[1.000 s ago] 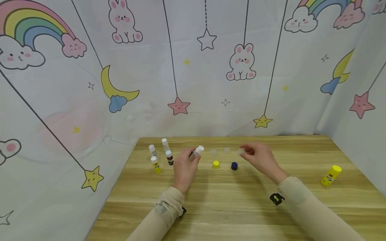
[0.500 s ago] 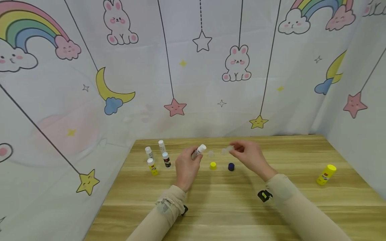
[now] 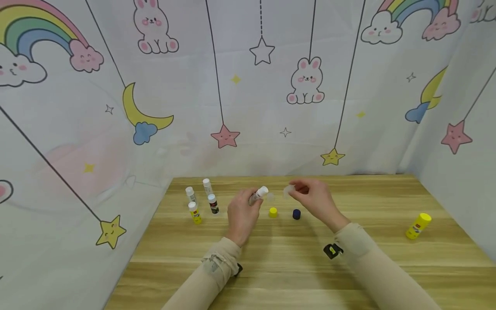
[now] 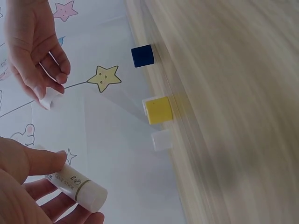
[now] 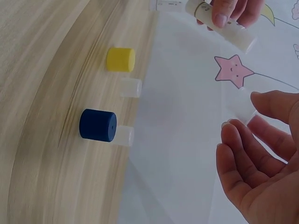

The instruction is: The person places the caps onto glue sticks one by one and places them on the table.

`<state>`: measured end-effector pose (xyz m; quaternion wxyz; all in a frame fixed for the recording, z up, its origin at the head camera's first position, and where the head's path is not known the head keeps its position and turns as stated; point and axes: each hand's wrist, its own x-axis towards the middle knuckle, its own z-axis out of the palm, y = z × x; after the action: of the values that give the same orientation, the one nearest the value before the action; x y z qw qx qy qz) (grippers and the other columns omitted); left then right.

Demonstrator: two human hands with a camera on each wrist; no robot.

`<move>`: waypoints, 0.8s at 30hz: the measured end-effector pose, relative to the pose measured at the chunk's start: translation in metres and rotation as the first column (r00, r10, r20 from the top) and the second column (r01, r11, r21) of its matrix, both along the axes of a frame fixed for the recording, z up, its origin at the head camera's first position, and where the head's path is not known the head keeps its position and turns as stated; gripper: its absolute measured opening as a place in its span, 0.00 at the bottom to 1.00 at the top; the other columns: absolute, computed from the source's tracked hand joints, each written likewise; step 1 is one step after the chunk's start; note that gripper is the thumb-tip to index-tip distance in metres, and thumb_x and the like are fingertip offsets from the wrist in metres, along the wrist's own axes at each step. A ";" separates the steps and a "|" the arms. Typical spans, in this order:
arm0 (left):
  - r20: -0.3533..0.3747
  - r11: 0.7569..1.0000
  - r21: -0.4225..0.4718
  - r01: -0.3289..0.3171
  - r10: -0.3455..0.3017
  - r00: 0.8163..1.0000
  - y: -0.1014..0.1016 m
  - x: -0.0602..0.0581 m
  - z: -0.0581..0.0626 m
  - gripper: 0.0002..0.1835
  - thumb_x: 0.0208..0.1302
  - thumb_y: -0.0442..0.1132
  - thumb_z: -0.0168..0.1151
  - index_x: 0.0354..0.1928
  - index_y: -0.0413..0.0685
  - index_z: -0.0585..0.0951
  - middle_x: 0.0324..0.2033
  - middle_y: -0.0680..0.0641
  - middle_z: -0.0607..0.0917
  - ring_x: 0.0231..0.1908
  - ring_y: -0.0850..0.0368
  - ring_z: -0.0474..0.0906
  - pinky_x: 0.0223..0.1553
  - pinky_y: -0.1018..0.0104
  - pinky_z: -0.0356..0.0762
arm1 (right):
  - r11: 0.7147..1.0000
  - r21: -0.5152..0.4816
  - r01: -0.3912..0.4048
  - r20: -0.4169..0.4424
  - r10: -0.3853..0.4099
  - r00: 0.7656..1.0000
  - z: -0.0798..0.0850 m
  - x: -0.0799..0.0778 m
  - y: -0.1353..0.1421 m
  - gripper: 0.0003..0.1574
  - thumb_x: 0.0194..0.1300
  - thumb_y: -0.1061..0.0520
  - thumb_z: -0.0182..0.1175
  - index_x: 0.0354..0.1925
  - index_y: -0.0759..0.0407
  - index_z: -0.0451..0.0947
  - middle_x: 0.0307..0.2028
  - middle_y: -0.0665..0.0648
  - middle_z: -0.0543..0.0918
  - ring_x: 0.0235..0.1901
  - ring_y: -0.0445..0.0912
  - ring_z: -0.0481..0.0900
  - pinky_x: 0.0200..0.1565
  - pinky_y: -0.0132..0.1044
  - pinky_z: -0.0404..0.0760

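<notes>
My left hand (image 3: 243, 215) grips a white glue stick (image 3: 258, 195) above the table, tilted with its upper end to the right. "GLUE STICK" lettering shows on its barrel in the left wrist view. To the right, my right hand (image 3: 315, 200) pinches a small translucent cap (image 3: 288, 190) between thumb and fingertips, a short gap away from the stick. Below the hands, a yellow cap (image 3: 273, 212) and a dark blue cap (image 3: 296, 214) sit on the wood. In the right wrist view, two translucent caps, one (image 5: 131, 87) and another (image 5: 123, 136), stand behind them.
At the table's left stand several small glue sticks with white caps, among them a yellow-bodied one (image 3: 195, 213) and a black-labelled one (image 3: 213, 204). A larger yellow glue stick (image 3: 418, 225) stands far right. A printed curtain (image 3: 267, 159) borders the wooden table (image 3: 286, 275).
My right hand has moved left with the translucent cap, closing much of the distance to the glue stick. My left hand has shifted slightly right, still holding the stick.
</notes>
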<state>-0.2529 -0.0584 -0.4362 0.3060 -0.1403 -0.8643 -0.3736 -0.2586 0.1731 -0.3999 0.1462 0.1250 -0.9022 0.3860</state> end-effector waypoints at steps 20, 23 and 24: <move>-0.051 1.000 -0.031 -0.002 0.000 0.999 0.009 0.002 -0.006 0.17 0.52 0.35 0.80 0.45 0.49 0.87 0.39 0.49 0.87 0.37 0.53 0.84 0.37 0.54 0.81 | 0.999 -0.033 -0.018 -0.014 0.017 1.000 0.007 0.002 -0.012 0.17 0.66 0.48 0.69 0.50 0.54 0.86 0.36 0.47 0.86 0.32 0.41 0.83 0.34 0.40 0.83; -0.065 0.999 -0.039 -0.005 0.002 0.998 0.009 0.003 -0.007 0.17 0.52 0.36 0.80 0.45 0.50 0.87 0.39 0.50 0.87 0.37 0.53 0.84 0.37 0.54 0.81 | 0.999 -0.029 -0.019 -0.018 0.019 1.000 0.007 0.002 -0.013 0.18 0.66 0.48 0.69 0.51 0.54 0.86 0.36 0.47 0.86 0.32 0.41 0.83 0.35 0.40 0.83; -0.070 0.999 -0.039 -0.005 0.003 0.998 0.009 0.002 -0.007 0.17 0.51 0.36 0.80 0.45 0.50 0.87 0.39 0.50 0.87 0.37 0.53 0.84 0.36 0.54 0.81 | 0.999 -0.029 -0.017 -0.019 0.016 1.000 0.007 0.002 -0.013 0.17 0.66 0.47 0.69 0.50 0.53 0.86 0.36 0.47 0.86 0.32 0.41 0.83 0.35 0.40 0.83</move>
<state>-0.2504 -0.0491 -0.4428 0.3342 -0.1576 -0.8604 -0.3511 -0.2562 0.1597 -0.3930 0.1532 0.1340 -0.8941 0.3989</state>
